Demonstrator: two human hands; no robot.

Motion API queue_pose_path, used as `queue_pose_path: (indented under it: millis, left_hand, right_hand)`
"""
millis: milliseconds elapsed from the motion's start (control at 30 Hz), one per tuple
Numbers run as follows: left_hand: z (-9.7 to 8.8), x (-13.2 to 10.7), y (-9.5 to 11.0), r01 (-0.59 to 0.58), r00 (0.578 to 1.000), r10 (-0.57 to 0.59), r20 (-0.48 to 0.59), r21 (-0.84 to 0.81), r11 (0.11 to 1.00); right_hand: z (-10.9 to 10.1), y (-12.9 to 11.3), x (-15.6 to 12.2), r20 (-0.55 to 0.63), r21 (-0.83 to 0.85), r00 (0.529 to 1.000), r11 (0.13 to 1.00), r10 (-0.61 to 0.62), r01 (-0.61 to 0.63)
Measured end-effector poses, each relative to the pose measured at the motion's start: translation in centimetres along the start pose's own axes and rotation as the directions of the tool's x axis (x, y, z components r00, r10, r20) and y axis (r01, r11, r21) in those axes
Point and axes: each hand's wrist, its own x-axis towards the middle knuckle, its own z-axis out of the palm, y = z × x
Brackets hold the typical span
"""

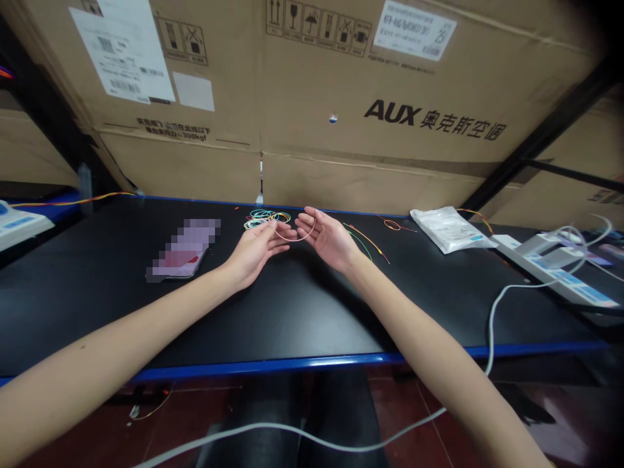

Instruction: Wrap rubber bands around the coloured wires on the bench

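Got a black tabletop (pixel 312 312) with a blue edge here, and both bare hands are up near its far side, palms turned up and facing each other. The left hand (pixel 256 252) and right hand (pixel 327 239) have a thin pale wire (pixel 292 239) bowed between them, sagging in a shallow arc from one set of fingertips to the other, so the wire sits up off the tabletop, just in front of a small tangle of coloured wire loops (pixel 267 220). Each grip is half open, fingers curled and apart from the thumb, and honestly I can't tell from this view if either one is really pinching the wire or just has it lying on the fingertips. Looks like a light touch, which would suit something that springy. Just right of the right hand lie loose orange and green wires (pixel 366 242), then a little orange wire curl (pixel 392 225), all spread out flat, probably so nothing snags. Further right there's a white plastic bag (pixel 446 229) and a white power strip (pixel 550 270), with a white cable (pixel 491 325) dropping off the near edge toward the floor. Left of the hands sits a phone-shaped slab (pixel 182 248), blurred out, parked clear of the wires. Big AUX cardboard boxes (pixel 390 110) stand along the far side.
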Motion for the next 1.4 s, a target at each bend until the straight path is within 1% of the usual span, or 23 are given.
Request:
queue_pose_path:
  millis: [133, 267, 400, 500, 600, 667, 767, 933, 1067, 1333, 1400]
  left_hand:
    - [-0.1, 0.2, -0.1, -0.037, 0.998, 0.038, -0.041, 0.033, 0.999]
    - [-0.2, 0.3, -0.2, -0.043, 0.997, 0.045, -0.060, 0.031, 0.999]
    - [-0.1, 0.3, 0.1, -0.093, 0.996, 0.093, -0.009, -0.068, 0.993]
    - [-0.2, 0.4, 0.5, -0.142, 0.988, 0.150, 0.038, -0.161, 0.977]
    - [-0.4, 0.4, 0.9, -0.152, 0.982, 0.172, 0.078, -0.214, 0.965]
    - [-0.4, 0.3, 1.0, -0.142, 0.981, 0.168, 0.098, -0.229, 0.963]
    - [-0.4, 0.2, 1.0, -0.122, 0.984, 0.149, 0.097, -0.235, 0.964]
    - [-0.2, 0.1, 1.0, -0.089, 0.986, 0.119, 0.116, -0.236, 0.968]
    - [-0.1, 0.0, 1.0, -0.067, 0.987, 0.095, 0.131, -0.201, 0.977]
    - [-0.5, 0.1, 0.9, -0.060, 0.995, 0.065, 0.071, -0.068, 0.996]
    - [-0.6, 0.1, 0.7, -0.042, 0.996, 0.048, 0.080, -0.066, 0.997]
  right_hand:
    - [-0.5, -0.6, 0.3, -0.074, -0.028, 0.997, 0.999, -0.033, 0.031]
    - [-0.5, -0.4, 0.2, -0.075, -0.095, 0.997, 0.995, 0.001, -0.008]
    - [-0.5, 0.2, 0.1, -0.033, -0.182, 0.999, 0.983, 0.031, -0.036]
    - [-0.8, 0.5, 0.3, -0.041, -0.234, 0.999, 0.971, 0.036, -0.044]
    - [-1.1, 0.7, 0.5, -0.055, -0.275, 0.997, 0.959, 0.059, -0.072]
    - [-1.2, 0.8, 0.4, -0.039, -0.293, 0.996, 0.952, 0.085, -0.092]
    - [-1.0, 0.9, 0.3, 0.001, -0.303, 0.994, 0.948, 0.105, -0.100]
    - [-0.8, 0.8, 0.1, 0.042, -0.285, 0.996, 0.956, 0.083, -0.068]
    - [-0.6, 0.7, 0.0, 0.044, -0.281, 0.996, 0.957, 0.083, -0.067]
    - [-0.6, 0.5, -0.1, 0.025, -0.293, 0.998, 0.955, 0.055, -0.046]
    - [-0.6, 0.6, 0.0, 0.031, -0.317, 0.999, 0.948, 0.045, -0.033]
